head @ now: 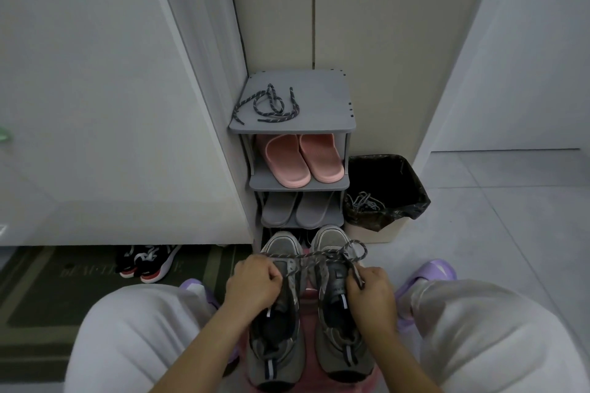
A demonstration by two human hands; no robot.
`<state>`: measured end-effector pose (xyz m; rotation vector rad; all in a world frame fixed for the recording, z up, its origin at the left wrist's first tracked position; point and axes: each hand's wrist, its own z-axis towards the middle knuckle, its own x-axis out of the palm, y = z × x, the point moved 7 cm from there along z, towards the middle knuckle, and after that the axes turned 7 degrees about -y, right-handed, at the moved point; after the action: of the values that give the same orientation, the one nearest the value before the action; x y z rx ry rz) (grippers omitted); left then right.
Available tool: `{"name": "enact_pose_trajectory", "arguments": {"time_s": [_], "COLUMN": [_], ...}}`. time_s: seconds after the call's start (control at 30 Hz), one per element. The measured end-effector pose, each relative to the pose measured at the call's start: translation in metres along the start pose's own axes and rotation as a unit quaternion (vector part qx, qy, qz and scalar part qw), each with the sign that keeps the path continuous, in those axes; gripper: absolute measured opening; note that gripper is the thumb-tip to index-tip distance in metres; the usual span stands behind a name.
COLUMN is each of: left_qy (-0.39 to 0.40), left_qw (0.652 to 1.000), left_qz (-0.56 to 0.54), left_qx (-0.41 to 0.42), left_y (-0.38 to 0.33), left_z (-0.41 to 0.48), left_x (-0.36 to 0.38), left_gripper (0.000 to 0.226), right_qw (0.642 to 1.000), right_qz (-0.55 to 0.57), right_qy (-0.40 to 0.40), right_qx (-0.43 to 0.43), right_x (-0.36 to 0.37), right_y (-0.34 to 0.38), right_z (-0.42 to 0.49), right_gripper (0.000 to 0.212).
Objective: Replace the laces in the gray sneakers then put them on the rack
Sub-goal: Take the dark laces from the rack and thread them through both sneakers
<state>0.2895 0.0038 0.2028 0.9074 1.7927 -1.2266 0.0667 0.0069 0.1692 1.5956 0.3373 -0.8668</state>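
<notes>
Floor [479,233] before rack [319,99]: relacing gray sneakers [332,238].
Left hand [255,281] and right hand [370,292] pinch the lace [306,254] (spare [270,96] at twelve o'clock); next, thread eyelets.

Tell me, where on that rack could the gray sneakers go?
The top shelf is bare on its right half, beside the loose lace. The pink slippers and gray slippers fill the shelves below. What lies lower is hidden. Bare floor tiles lie right of the bin.
</notes>
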Motion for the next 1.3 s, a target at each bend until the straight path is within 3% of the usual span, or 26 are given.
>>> {"name": "enact_pose_trajectory", "arguments": {"time_s": [0.07, 0.17, 0.27, 0.4, 0.57, 0.7, 0.9, 1.3], "left_qy": [-0.030, -0.073, -0.017, 0.022, 0.022, -0.005, -0.033, 0.038], "left_qw": [0.999, 0.994, 0.993, 0.993, 0.995, 0.997, 0.996, 0.993], "left_qz": [0.025, 0.006, 0.017, 0.057, 0.047, -0.012, -0.035, -0.013], "left_qx": [0.018, 0.076, 0.118, 0.096, 0.085, 0.080, 0.075, 0.113], "left_y": [-0.016, -0.059, -0.093, -0.101, -0.101, -0.087, -0.046, -0.024], "left_z": [0.001, 0.007, 0.012, 0.023, 0.027, 0.022, -0.001, -0.023], "left_x": [-0.005, -0.008, 0.018, 0.046, 0.043, 0.024, -0.005, -0.019], "left_gripper": [0.014, 0.026, 0.025, 0.020, 0.011, 0.032, 0.020, 0.014], "right_qw": [1.000, 1.000, 1.000, 1.000, 1.000, 1.000, 1.000, 1.000], "right_qz": [0.000, -0.002, -0.009, -0.016, -0.005, -0.002, -0.011, -0.011], "right_qy": [0.001, -0.002, 0.001, 0.003, -0.002, -0.001, 0.007, 0.007], "right_qx": [-0.001, 0.000, 0.004, -0.002, -0.007, 0.003, 0.006, 0.004], "right_x": [-0.001, -0.001, -0.001, -0.002, 0.000, 0.000, 0.001, -0.001], "right_y": [0.000, 0.000, 0.001, 0.000, 0.000, -0.002, -0.002, 0.000], "right_z": [0.000, 0.000, -0.001, 0.000, 0.002, 0.002, 0.001, 0.000], "right_gripper": [0.020, 0.019, 0.020, 0.021, 0.019, 0.019, 0.022, 0.021]}}
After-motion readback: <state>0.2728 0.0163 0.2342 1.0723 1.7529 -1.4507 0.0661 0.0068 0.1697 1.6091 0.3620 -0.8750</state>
